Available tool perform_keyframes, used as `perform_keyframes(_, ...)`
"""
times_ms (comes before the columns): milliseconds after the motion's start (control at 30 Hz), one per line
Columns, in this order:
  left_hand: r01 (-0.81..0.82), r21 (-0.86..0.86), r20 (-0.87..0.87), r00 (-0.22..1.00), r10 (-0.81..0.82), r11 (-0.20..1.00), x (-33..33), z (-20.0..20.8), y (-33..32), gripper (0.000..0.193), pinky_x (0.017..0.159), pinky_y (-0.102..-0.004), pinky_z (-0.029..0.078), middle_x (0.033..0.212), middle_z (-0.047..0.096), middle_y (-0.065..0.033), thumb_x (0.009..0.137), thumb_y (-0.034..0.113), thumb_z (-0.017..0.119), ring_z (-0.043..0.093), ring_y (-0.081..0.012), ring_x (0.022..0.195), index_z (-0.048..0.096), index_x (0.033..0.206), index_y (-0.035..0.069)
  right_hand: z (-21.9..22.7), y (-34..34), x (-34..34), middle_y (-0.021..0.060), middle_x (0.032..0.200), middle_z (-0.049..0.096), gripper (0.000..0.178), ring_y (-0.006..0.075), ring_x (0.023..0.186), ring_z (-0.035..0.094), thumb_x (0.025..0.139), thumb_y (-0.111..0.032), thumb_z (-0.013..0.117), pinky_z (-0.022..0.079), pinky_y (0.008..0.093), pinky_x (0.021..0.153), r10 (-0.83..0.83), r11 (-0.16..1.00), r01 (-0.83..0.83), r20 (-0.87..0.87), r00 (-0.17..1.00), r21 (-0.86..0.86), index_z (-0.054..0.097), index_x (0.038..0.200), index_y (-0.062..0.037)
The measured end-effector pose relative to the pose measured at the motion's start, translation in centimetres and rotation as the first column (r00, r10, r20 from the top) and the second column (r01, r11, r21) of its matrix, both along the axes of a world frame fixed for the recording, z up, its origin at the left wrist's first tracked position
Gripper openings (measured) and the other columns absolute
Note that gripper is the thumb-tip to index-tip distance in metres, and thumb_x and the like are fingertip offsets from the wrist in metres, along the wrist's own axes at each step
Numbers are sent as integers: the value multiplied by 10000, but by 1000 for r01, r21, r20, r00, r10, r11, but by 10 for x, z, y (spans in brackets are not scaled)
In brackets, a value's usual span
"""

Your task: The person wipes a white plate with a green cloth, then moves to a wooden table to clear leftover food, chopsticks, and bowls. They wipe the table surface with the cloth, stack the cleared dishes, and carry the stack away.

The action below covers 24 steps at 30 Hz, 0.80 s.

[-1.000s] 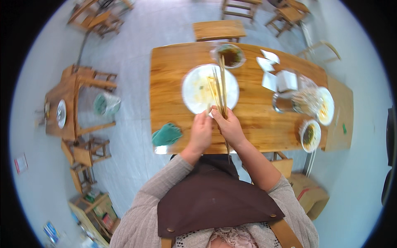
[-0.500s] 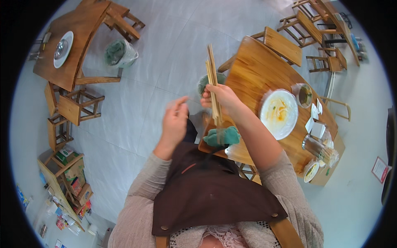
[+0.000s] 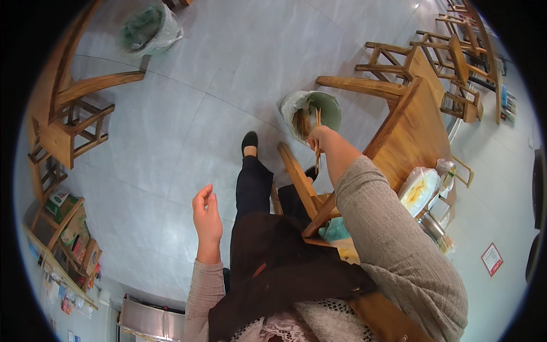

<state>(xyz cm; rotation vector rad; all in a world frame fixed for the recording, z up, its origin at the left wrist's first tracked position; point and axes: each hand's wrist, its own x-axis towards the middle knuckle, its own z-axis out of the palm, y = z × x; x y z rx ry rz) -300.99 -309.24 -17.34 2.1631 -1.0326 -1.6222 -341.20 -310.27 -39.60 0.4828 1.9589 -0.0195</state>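
Note:
My right hand (image 3: 320,137) is closed around a bundle of thin bamboo skewers (image 3: 318,118), over the near rim of a lined trash bin (image 3: 290,109) on the floor. Brownish waste shows inside the bin; whether the skewers touch it, I cannot tell. My left hand (image 3: 207,219) hangs in the air over the floor, fingers loosely apart and holding nothing. A green cloth (image 3: 335,228) lies at the near corner of the wooden table (image 3: 407,137), partly hidden by my right sleeve.
On the table stand a plastic-covered plate (image 3: 420,188) with sauce stains and a metal holder of sticks (image 3: 436,228). Wooden stools (image 3: 424,71) sit beyond the table. Another lined bin (image 3: 151,31) is at the far left, near a second table and more stools (image 3: 60,137).
My right hand has carried the skewers from above the table corner down to the bin. My left hand has lowered and moved left. The view has shifted with my body leaning right.

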Motion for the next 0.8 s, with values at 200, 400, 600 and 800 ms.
perform_keyframes(200,107,-37,0,994,-107,994,-12,-13,0,326,992,-326,449,1287,572,-99,1032,186,519,562,-181,1149,592,1307,27,11,-40,-4,66,1067,747,404,220,952,721,784,-436,774,579,362,800,994,56,-998,90,57,10,768,1053,-134)
perform_keyframes(400,130,-195,-160,974,-163,972,-75,35,-48,322,967,-301,459,1250,603,-69,1055,185,490,577,-159,1128,584,1313,17,203,-83,69,154,1093,705,322,275,1030,663,991,-163,554,511,387,909,163,459,-372,-336,928,-807,604,1265,-1)
perform_keyframes(600,300,-334,-235,892,-387,894,-159,90,-40,289,931,-300,478,1194,643,-54,1061,170,486,612,-144,1070,607,1284,31,383,93,9,98,1089,706,255,161,973,662,1008,-146,594,529,299,861,7,80,-408,-409,913,-909,635,1212,3)
perform_keyframes(800,410,-343,-408,745,-527,845,-255,129,45,260,910,-300,496,1112,658,-51,1056,155,511,622,-137,1015,622,1254,30,362,313,-177,80,1022,697,292,129,860,652,1027,-202,567,539,278,714,-522,528,-150,-459,719,-836,604,1232,3)
